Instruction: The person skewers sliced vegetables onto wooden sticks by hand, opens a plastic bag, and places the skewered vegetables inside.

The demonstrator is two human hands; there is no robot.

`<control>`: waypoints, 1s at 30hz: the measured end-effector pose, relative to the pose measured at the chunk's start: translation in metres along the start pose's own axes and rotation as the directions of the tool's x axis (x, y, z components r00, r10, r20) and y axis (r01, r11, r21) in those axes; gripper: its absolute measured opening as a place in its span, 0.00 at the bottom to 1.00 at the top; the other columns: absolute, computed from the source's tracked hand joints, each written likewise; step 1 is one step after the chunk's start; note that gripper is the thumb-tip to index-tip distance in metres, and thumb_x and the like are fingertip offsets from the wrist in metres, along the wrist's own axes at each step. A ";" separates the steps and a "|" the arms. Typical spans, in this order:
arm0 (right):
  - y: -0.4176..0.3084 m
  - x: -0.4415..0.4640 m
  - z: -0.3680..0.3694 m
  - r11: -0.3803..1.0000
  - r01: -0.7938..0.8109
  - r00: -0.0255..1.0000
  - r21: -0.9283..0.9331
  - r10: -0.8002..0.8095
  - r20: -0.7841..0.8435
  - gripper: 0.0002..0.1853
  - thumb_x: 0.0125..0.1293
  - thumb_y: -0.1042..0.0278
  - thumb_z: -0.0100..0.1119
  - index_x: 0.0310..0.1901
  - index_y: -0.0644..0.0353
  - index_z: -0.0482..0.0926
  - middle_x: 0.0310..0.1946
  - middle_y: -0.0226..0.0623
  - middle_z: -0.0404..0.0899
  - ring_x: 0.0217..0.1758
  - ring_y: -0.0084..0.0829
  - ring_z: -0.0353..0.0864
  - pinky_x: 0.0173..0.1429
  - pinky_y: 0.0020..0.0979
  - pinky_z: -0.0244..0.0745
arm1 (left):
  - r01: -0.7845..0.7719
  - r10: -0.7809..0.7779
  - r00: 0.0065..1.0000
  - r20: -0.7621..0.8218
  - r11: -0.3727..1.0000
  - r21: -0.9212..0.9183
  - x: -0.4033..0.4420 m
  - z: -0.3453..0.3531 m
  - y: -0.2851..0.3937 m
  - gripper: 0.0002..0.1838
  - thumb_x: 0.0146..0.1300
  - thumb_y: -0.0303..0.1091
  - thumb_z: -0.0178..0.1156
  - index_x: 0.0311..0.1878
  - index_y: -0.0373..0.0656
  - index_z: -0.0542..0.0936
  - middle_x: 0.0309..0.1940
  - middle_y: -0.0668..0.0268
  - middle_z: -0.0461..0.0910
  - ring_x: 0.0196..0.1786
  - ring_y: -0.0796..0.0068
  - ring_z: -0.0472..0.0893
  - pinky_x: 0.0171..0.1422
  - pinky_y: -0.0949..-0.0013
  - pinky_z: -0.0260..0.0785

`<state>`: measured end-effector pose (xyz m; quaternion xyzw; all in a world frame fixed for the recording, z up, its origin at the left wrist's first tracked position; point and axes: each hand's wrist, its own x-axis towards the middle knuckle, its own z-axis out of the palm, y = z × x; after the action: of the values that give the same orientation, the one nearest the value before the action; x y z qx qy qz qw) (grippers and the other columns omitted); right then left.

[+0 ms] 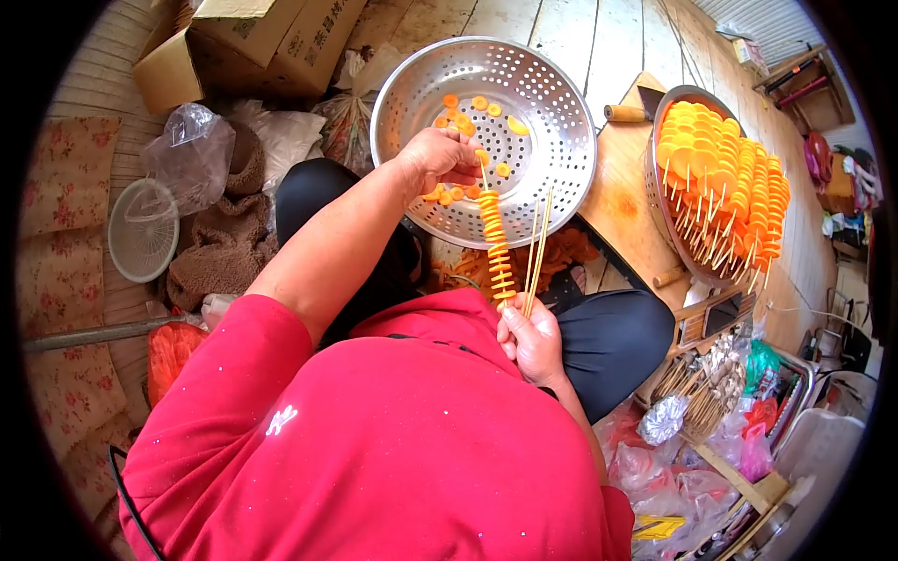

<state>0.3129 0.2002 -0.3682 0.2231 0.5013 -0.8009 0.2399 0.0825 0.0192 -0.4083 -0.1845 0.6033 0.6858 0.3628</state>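
A large perforated metal basin [572, 154] holds scattered orange slices. My left hand [531, 341] is closed around the lower end of a skewer threaded with spaced orange slices [494, 234], together with a few bare sticks [538, 248] that point up beside it. Over the basin, my right hand [440, 159] has its fingers pressed together near the skewer's tip, with an orange slice at the fingertips. More loose slices [451, 194] lie in the basin just below this hand.
At the right, a metal bowl [657, 192] full of orange-slice skewers stands on a wooden board [617, 187] beside a wooden-handled cleaver [625, 113]. Orange peelings [561, 251] lie below the basin. Cardboard boxes [271, 47] are at upper left, and plastic bags [645, 467] at lower right.
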 end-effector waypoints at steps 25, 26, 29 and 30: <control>0.003 0.001 -0.004 0.999 0.009 1.000 0.048 -0.008 -0.021 0.04 0.69 0.70 0.49 0.40 0.61 0.70 0.19 0.32 0.70 0.14 0.17 0.62 0.18 0.17 0.58 | -0.108 0.075 0.986 0.151 0.968 0.225 -0.019 0.017 -0.012 0.04 0.53 0.29 0.62 0.29 0.40 0.79 0.26 0.64 0.81 0.29 0.76 0.81 0.35 0.71 0.78; 0.003 0.002 -0.004 0.999 0.009 1.000 0.049 -0.008 -0.020 0.04 0.69 0.70 0.49 0.40 0.61 0.70 0.19 0.32 0.70 0.14 0.17 0.62 0.18 0.17 0.58 | -0.111 0.081 0.986 0.143 0.970 0.214 -0.020 0.018 -0.011 0.04 0.53 0.29 0.62 0.29 0.40 0.79 0.26 0.64 0.81 0.29 0.76 0.81 0.34 0.71 0.78; 0.003 0.002 -0.004 0.999 0.018 1.000 0.035 -0.017 -0.017 0.04 0.69 0.70 0.48 0.40 0.61 0.70 0.20 0.32 0.70 0.14 0.17 0.63 0.18 0.17 0.58 | -0.116 0.089 0.987 0.130 0.970 0.213 -0.019 0.018 -0.013 0.04 0.53 0.29 0.63 0.29 0.39 0.80 0.26 0.64 0.81 0.29 0.76 0.81 0.34 0.71 0.77; 0.003 0.002 -0.004 0.999 0.018 1.000 0.043 -0.017 -0.022 0.04 0.69 0.70 0.48 0.40 0.61 0.70 0.20 0.32 0.70 0.14 0.17 0.63 0.18 0.17 0.59 | -0.118 0.092 0.988 0.125 0.967 0.224 -0.019 0.017 -0.013 0.03 0.54 0.28 0.63 0.30 0.39 0.80 0.27 0.64 0.81 0.28 0.76 0.81 0.34 0.71 0.77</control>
<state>0.3133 0.2025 -0.3732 0.2326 0.4884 -0.8110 0.2226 0.1074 0.0310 -0.4005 -0.0697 0.6661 0.6389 0.3785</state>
